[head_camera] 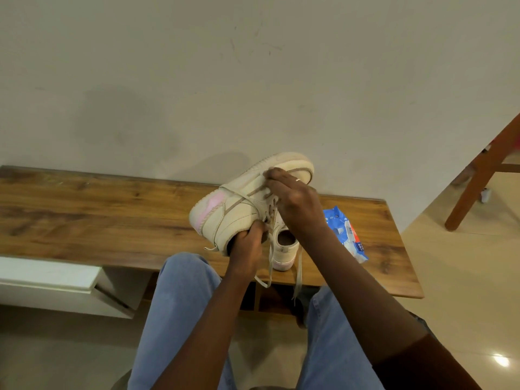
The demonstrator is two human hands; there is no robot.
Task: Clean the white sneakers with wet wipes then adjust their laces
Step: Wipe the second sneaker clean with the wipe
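Note:
A white sneaker [239,204] with a pink heel patch is held up above the wooden bench [98,220], lying on its side with the toe pointing toward the wall. My left hand [246,246] grips it at the collar opening. My right hand [292,201] lies over the tongue and pinches the lace near the toe end. Loose lace ends [270,266] hang down past the bench edge. The second white sneaker [285,249] stands on the bench just below, mostly hidden by my arms. A blue pack of wet wipes [344,235] lies to the right of it.
The bench runs along a pale wall [253,80]. A white drawer unit [50,277] sits under its left part. A brown wooden leg [484,170] slants at the far right over a glossy tiled floor. My knees in blue jeans [183,305] are in front of the bench.

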